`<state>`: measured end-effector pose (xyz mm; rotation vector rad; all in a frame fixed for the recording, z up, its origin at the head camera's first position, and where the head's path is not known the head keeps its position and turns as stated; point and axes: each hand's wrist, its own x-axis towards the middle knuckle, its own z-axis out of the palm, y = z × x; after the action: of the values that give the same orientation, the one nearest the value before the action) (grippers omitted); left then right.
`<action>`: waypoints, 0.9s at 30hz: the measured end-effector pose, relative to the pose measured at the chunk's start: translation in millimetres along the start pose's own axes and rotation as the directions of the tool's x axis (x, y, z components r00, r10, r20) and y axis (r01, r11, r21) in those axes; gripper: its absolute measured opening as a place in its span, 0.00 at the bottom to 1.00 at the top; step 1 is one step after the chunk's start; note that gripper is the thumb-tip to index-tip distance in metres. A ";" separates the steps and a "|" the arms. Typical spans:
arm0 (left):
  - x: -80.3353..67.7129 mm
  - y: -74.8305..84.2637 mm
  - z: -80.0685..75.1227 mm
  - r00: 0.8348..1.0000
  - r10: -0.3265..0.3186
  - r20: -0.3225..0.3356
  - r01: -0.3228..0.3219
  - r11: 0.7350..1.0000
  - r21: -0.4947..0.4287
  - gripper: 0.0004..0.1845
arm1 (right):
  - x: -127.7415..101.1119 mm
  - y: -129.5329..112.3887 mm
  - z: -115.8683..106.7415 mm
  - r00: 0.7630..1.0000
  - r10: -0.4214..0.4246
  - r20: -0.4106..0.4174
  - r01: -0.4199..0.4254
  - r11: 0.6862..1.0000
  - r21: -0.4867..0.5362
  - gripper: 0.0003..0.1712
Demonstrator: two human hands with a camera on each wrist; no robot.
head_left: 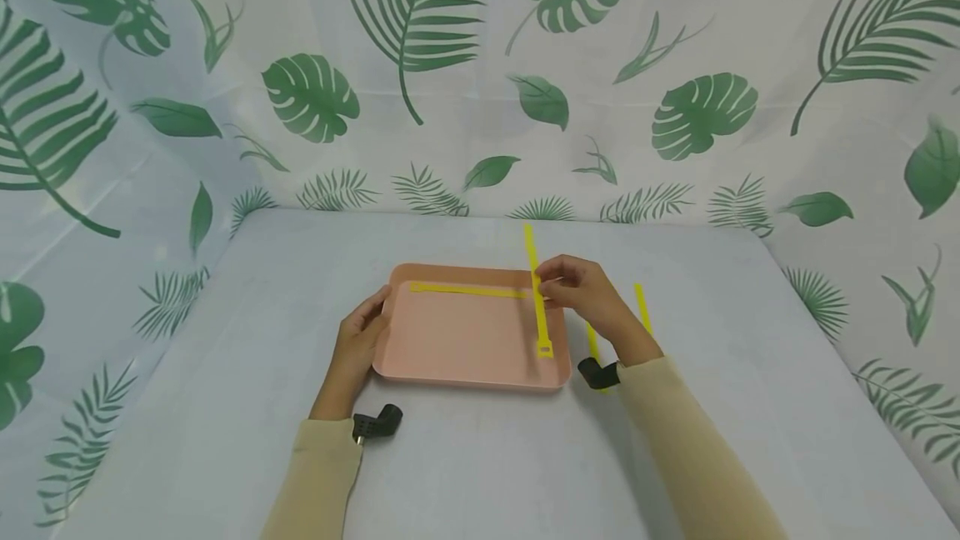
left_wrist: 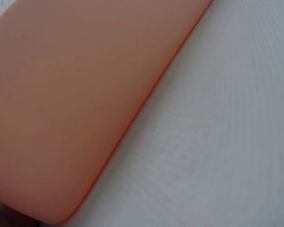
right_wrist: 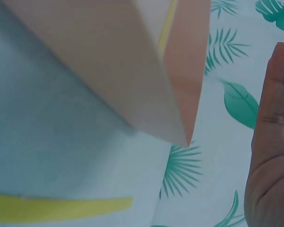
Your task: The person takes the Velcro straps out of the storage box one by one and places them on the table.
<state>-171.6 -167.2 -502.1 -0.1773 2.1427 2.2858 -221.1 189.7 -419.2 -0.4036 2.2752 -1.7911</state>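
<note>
A pink rectangular tray (head_left: 457, 348) stands on the table, and its outer wall (left_wrist: 85, 104) fills much of the left wrist view. My left hand (head_left: 358, 352) holds the tray at its left side; only a bit of finger shows at the lower left of the left wrist view. Above the tray's right end, my right hand (head_left: 588, 294) pinches a yellow cable strap (head_left: 541, 319) near its middle, slotted end down. In the right wrist view that hand (right_wrist: 272, 137) shows only in part. Another yellow strap (head_left: 465, 291) lies inside the tray along its far side.
Right of the tray, partly hidden by the right arm, more yellow straps (head_left: 642, 307) lie on the white table (head_left: 465, 465); one strap (right_wrist: 61, 208) shows low in the right wrist view. A leaf-patterned cloth (head_left: 450, 123) hangs behind and at both sides.
</note>
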 end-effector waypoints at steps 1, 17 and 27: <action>0.1 -0.4 0.5 1.000 0.001 0.000 -0.001 1.000 0.003 0.28 | -1.5 0.7 -2.3 1.000 0.005 -0.005 -0.005 1.000 -0.003 0.16; -1.8 0.4 3.3 1.000 -0.026 -0.006 0.026 0.999 0.028 0.28 | -23.7 4.5 -40.3 0.998 0.016 -0.061 -0.017 1.000 -0.020 0.20; -4.7 0.8 1.7 0.999 -0.033 -0.010 0.033 0.998 0.047 0.28 | -35.5 7.5 -56.7 0.993 0.035 -0.113 -0.041 0.998 -0.050 0.20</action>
<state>-167.1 -165.2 -500.8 -0.2209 2.1783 2.2195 -207.4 255.3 -413.2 -0.2732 2.3919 -1.7819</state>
